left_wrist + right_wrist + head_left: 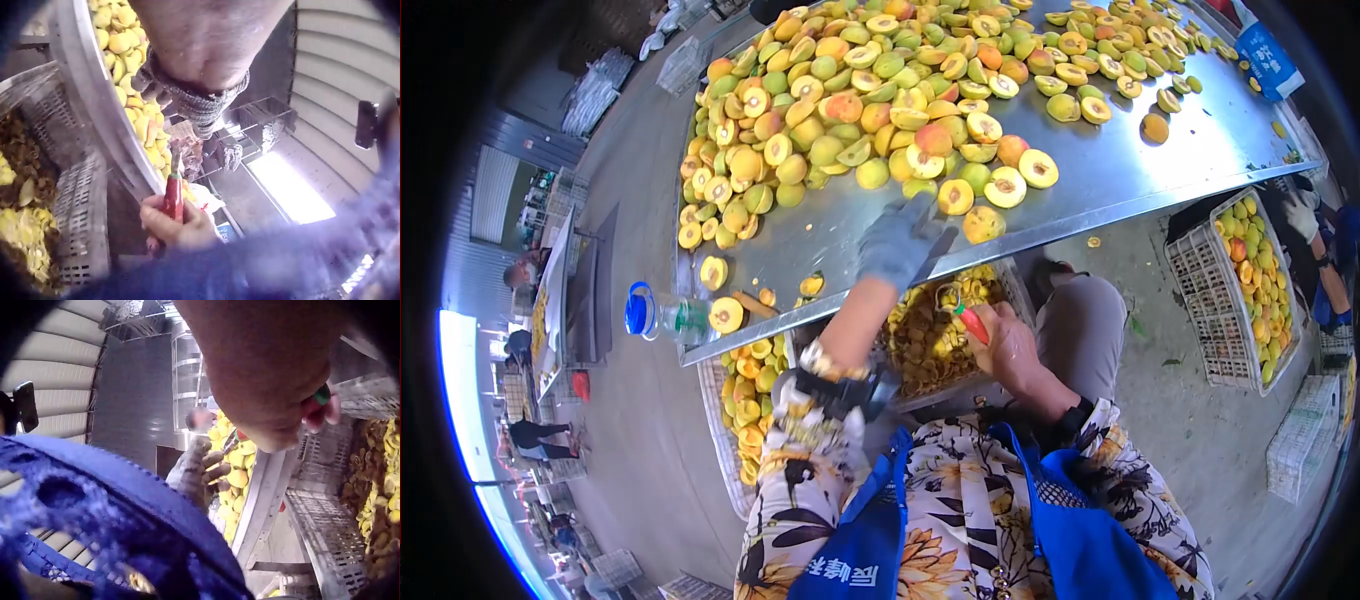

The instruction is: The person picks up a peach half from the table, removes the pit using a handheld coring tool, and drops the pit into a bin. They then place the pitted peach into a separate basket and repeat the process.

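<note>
My left hand (900,240), in a grey knitted glove, reaches over the near edge of the metal table (1090,205). Its fingers are extended right by the closest peach halves (956,197), and the palm holds nothing visible. In the right wrist view the gloved fingers (215,472) look spread beside the fruit. My bare right hand (1012,350) grips the red handle of a coring tool (973,322), its metal loop pointing away from me. Beneath that loop stands a crate (1022,290) of brown and yellow fruit scraps. One peach half (984,225) lies at the table's rim.
A large heap of halved peaches (830,110) covers the table's far side. A clear plastic jar with a blue lid (640,310) stands at the left corner. Crates of fruit sit below left (725,420) and at right (1210,290), where another person's arm (1330,270) shows.
</note>
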### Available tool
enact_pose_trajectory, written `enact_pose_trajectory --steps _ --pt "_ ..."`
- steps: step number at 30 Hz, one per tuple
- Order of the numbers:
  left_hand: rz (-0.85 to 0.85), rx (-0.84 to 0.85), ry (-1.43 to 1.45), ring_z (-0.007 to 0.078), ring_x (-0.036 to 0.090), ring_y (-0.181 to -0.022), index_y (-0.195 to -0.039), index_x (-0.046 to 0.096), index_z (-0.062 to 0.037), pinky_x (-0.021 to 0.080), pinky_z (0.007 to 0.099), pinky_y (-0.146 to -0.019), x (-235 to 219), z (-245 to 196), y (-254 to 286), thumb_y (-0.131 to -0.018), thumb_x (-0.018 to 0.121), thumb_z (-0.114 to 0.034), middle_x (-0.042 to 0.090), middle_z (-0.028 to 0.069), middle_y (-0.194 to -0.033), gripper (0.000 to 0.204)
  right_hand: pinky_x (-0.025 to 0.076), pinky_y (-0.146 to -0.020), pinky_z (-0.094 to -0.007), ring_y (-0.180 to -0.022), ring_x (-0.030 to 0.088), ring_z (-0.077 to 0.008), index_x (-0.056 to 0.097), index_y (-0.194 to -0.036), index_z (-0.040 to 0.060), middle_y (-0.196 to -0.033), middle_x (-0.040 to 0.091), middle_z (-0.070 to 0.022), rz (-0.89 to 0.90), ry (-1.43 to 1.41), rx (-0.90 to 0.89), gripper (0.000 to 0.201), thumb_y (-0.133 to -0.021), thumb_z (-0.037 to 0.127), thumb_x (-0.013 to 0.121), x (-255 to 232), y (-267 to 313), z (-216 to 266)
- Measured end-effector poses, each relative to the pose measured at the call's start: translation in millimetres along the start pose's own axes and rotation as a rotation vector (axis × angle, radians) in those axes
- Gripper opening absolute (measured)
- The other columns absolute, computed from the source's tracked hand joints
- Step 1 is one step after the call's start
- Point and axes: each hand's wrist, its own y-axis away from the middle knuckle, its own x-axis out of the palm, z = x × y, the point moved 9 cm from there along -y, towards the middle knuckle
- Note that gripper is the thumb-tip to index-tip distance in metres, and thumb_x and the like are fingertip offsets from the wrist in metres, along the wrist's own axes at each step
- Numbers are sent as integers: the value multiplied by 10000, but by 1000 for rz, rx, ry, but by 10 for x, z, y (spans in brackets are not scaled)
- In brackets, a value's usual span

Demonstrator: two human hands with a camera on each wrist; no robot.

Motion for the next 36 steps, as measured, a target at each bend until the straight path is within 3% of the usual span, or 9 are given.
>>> enact_pose_trajectory --steps 7,11,13,21,24,27,29,32,36 --pt "199 209 -295 309 485 -1030 -1196 438 -149 413 351 -853 883 -349 -841 -679 596 -198 475 155 -1154 542 451 -546 -398 -622 554 -357 547 -947 85 -816 534 -165 -20 -73 -51 277 -694 139 647 -219 132 -39" --pt "-29 265 13 280 549 -905 -1085 490 -87 458 355 -771 499 -294 -602 -661 655 -188 563 131 -983 466 458 -557 -361 -649 570 -327 515 -1017 75 -856 546 -160 -35 -240 175 370 -694 174 667 -403 52 -177" --pt "272 -358 1114 195 581 -776 -967 508 -61 478 281 -606 711 60 -235 -761 622 -239 586 105 -859 294 457 -598 -375 -720 571 -360 420 -1138 77 -765 581 -199 -74 -287 174 523 -698 215 667 -493 -46 -133" --pt "164 -128 1309 84 502 -724 -949 500 -39 438 215 -582 520 137 691 -840 536 -314 554 25 -837 297 466 -644 -343 -705 591 -285 407 -1142 31 -796 597 -158 -204 -299 -35 581 -687 242 700 -316 -291 324" --pt "9 89 1600 123 531 -840 -1045 504 -25 448 260 -735 349 122 796 -848 480 -400 565 57 -930 424 389 -394 -248 -455 481 -94 499 -1007 25 -638 535 -22 197 -1093 330 295 -780 163 625 102 -250 301" --pt "55 -79 1737 194 563 -845 -1063 499 -14 474 308 -747 526 295 917 -822 437 -514 574 106 -957 559 295 -316 -215 -377 386 -47 499 -993 37 -600 485 -1 253 -1066 278 258 -793 156 610 233 -188 511" --pt "53 -194 1771 215 574 -796 -1023 518 -30 488 323 -712 562 396 951 -836 428 -488 588 114 -898 503 400 -400 -278 -447 512 -160 492 -992 24 -631 542 -67 337 -1025 338 318 -769 201 633 387 -128 540" --pt "-164 -452 2025 164 580 -685 -927 552 -56 493 269 -602 620 622 999 -837 508 -367 601 73 -806 327 444 -695 -410 -807 551 -401 466 -1014 5 -766 572 -229 -17 -407 36 444 -712 274 652 86 -109 711" --pt "-177 -352 1970 181 581 -684 -906 554 -45 493 277 -596 440 730 1036 -825 540 -315 594 83 -794 282 453 -662 -387 -793 564 -375 450 -1051 28 -813 575 -205 77 -294 24 444 -725 253 651 166 33 656"
